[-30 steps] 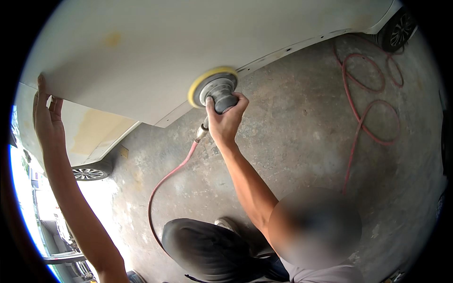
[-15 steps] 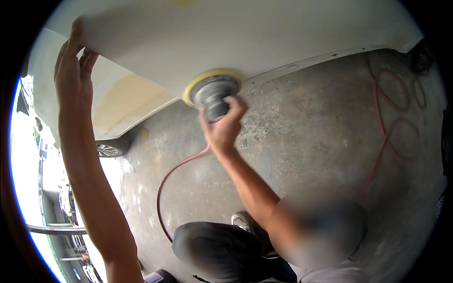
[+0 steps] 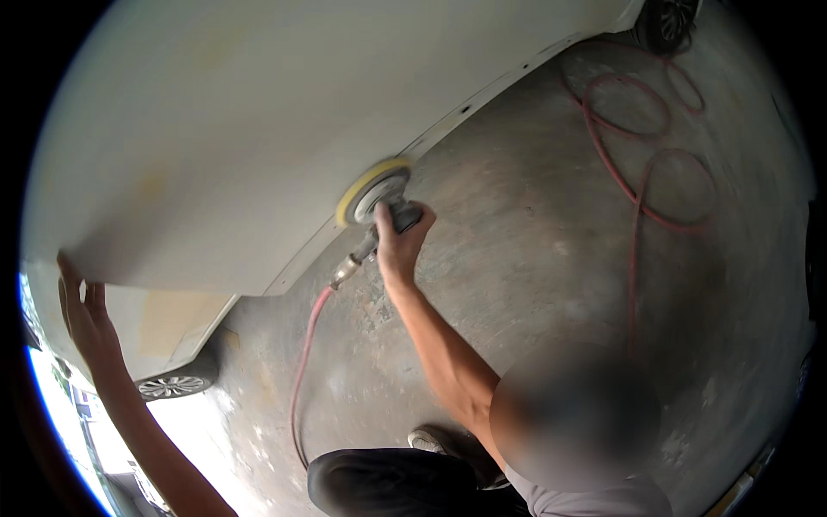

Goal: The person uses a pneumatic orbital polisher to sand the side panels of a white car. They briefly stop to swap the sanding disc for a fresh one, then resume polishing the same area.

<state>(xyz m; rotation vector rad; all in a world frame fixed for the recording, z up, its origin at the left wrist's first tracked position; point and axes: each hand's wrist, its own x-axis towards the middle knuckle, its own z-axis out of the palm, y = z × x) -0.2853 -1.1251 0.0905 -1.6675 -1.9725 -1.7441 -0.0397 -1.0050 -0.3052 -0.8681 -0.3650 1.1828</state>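
Note:
My right hand (image 3: 403, 250) is closed round the grey body of an air sander (image 3: 402, 215). The sander's round pad with a yellow rim (image 3: 351, 200) is against the lower part of a pale, unpainted-looking car door (image 3: 233, 164). From a metal fitting on the sander, a red air hose (image 3: 312, 332) runs down toward the floor. Over on the left, my left hand (image 3: 88, 323) grips the door's edge, its fingers partly hidden behind it.
Beyond the door edge is a body panel with a tan patch (image 3: 179, 319), above a wheel (image 3: 177, 383). Red hose loops (image 3: 642, 202) lie on the worn concrete floor (image 3: 508, 284) at right, near another wheel (image 3: 668, 24). My dark-trousered knee (image 3: 388, 482) is below.
My view has turned, so the car slants more. Along the door's lower edge, the sander has moved away from the corner and tilted, showing its hose fitting. My left hand stays at the door edge.

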